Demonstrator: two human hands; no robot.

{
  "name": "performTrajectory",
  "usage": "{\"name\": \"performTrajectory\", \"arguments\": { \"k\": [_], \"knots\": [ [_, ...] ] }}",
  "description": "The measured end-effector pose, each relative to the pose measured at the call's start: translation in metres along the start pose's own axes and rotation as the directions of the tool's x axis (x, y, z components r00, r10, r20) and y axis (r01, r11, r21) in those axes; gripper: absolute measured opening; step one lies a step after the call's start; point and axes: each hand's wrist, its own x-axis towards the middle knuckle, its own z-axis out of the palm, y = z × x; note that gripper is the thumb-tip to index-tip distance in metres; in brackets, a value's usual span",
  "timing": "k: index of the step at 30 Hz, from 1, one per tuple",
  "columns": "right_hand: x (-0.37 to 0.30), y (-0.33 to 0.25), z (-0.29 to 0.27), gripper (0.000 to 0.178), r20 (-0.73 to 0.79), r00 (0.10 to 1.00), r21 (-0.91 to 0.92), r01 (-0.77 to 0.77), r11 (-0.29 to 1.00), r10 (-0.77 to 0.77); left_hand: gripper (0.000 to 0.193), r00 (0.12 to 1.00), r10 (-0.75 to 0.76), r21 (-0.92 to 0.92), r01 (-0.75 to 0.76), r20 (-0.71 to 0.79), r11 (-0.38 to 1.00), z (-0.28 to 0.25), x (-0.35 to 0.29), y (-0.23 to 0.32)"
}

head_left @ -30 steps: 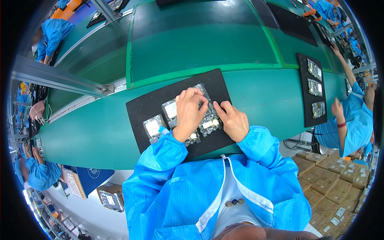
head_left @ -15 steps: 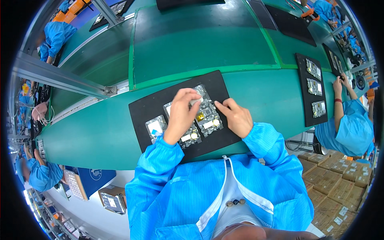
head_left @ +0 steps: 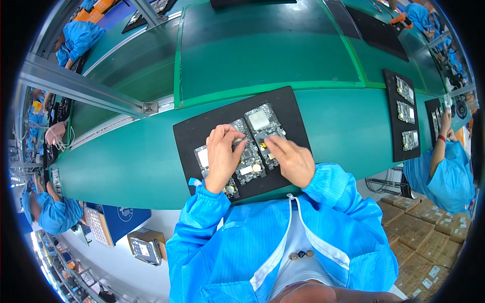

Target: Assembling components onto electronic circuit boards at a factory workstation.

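Note:
On a black mat (head_left: 189,134) lie three circuit boards side by side, each with silvery-white and round gold parts. My left hand (head_left: 223,154) hangs over the middle circuit board (head_left: 251,159), fingers curled and thumb close to the index finger. What they hold, if anything, is hidden. My right hand (head_left: 294,160) reaches across the lower half of the right circuit board (head_left: 261,132), its fingertips pressed together beside a yellow patch. Most of the left circuit board (head_left: 202,157) is covered by my left hand and wrist. A small pale blue piece (head_left: 194,182) shows beside my left cuff.
The green bench (head_left: 343,126) carries another black mat with several boards (head_left: 405,112) at right. A metal post (head_left: 91,91) slants in from the left. Co-workers in blue (head_left: 439,171) sit at both sides. Stacked cartons (head_left: 419,227) stand on the floor at right.
My left hand has moved off the right board to the middle one, uncovering a white square. My right hand has moved from the right board's edge onto its lower half. The view has shifted slightly.

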Motion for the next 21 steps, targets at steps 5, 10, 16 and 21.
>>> {"name": "performTrajectory", "arguments": {
  "k": [5, 10, 16, 21],
  "knots": [
    [0.0, -0.001, -0.002, 0.057, -0.069, 0.998, 0.1, 0.012, 0.995, -0.005, 0.014, 0.999, 0.031, -0.028, -0.031, 0.008, 0.999, 0.002, 0.002, -0.006],
    [-0.006, -0.014, 0.006, 0.062, 0.051, 0.996, 0.177, 0.06, 0.982, -0.07, 0.012, 0.999, 0.043, -0.111, -0.041, 0.017, 0.993, 0.001, 0.001, -0.012],
    [0.001, -0.006, -0.002, 0.064, 0.042, 0.999, 0.003, -0.021, 1.0, 0.021, 0.01, 0.999, 0.042, -0.098, -0.04, 0.022, 0.994, -0.002, -0.001, -0.008],
    [0.006, -0.013, 0.011, 0.064, -0.02, 0.999, 0.03, -0.04, 0.999, 0.04, 0.012, 0.998, 0.056, -0.084, -0.052, 0.041, 0.995, -0.001, -0.001, -0.008]
  ]
}}
